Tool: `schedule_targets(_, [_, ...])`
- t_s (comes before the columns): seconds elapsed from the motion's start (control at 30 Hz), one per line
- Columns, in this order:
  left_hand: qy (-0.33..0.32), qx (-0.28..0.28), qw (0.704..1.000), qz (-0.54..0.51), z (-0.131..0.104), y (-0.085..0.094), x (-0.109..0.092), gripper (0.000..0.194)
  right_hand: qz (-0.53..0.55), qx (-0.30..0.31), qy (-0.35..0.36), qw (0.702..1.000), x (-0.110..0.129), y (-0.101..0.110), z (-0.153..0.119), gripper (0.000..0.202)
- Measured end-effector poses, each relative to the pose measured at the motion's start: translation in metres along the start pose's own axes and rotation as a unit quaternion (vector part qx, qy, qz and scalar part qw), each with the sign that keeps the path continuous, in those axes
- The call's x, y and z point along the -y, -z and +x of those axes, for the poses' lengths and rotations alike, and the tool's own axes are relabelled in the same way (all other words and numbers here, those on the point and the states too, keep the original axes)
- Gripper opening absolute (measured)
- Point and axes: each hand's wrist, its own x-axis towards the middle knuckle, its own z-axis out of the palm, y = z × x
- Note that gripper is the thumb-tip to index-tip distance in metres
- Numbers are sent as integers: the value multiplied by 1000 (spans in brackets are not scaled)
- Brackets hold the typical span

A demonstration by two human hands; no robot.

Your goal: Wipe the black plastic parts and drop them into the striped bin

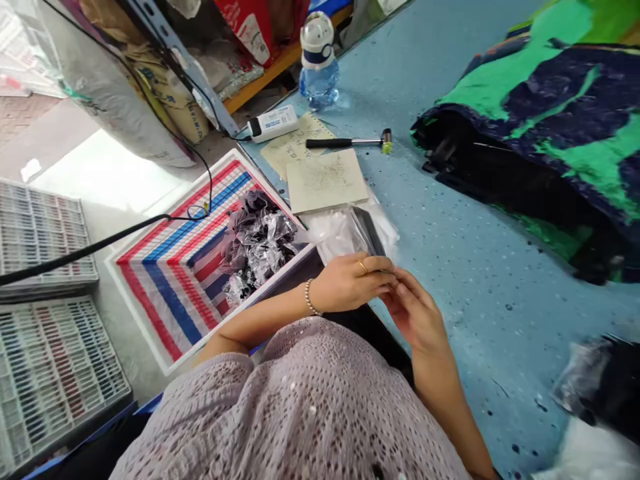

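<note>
At the near edge of the blue table, my left hand (353, 283), with a ring and a beaded bracelet, meets my right hand (414, 308) at the fingertips. The fingers of both are pinched together, and whatever lies between them is too small and hidden to make out. Just beyond the hands lies a stack of clear plastic bags (337, 233), partly under a cream pad (327, 180). To the left, a striped lined crate (173, 303) holds a pile of small dark pieces in clear bags (260, 243).
A small hammer (345, 143), a white power strip (273, 124) and a blue water bottle (319, 67) stand or lie farther back. A green and navy sack (560, 113) with black contents lies at the right. A black cable (100, 243) crosses the crate.
</note>
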Motion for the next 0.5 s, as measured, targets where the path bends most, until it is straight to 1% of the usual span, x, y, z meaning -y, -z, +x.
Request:
schedule_targets(0.07, [28,-32,997,-61,-12,48,2,31,-24,68,-9,997,11,-3,-2,32])
schedule_targets(0.1, [52,-31,995,-85,-22,71,10,28,-38,86,-13,996,14,-5,-1,31])
schedule_targets(0.13, [87,-16,991,-96,-35,92,22,25,-50,89,-14,995,15,-6,2,30])
schedule_targets(0.17, [133,17,986,-98,-51,108,39,24,-58,78,-14,995,14,-7,6,28])
schedule_targets(0.2, [193,54,976,-87,-68,118,60,22,-62,59,-13,996,11,-8,12,26])
schedule_targets(0.23, [268,74,959,-60,-84,121,82,20,-62,39,-14,997,7,-7,17,24])
schedule_targets(0.27, [358,103,927,-28,-101,117,103,17,-59,21,-15,998,1,-6,22,23])
schedule_targets(0.3, [449,131,884,1,-116,109,123,16,-54,7,-17,998,-4,-4,26,22])
schedule_targets(0.33, [488,142,861,13,-129,97,138,18,-48,-5,-19,999,-10,-1,30,21])
schedule_targets(0.37, [517,151,842,21,-141,84,149,22,-40,-16,-20,999,-14,1,33,20])
schedule_targets(0.4, [530,152,834,23,-150,71,155,28,-33,-24,-20,999,-18,4,34,20])
schedule_targets(0.43, [531,147,835,22,-158,59,157,33,-28,-30,-21,999,-22,7,35,20])
schedule_targets(0.5, [528,126,840,18,-167,40,152,40,-22,-37,-25,999,-26,12,34,20])
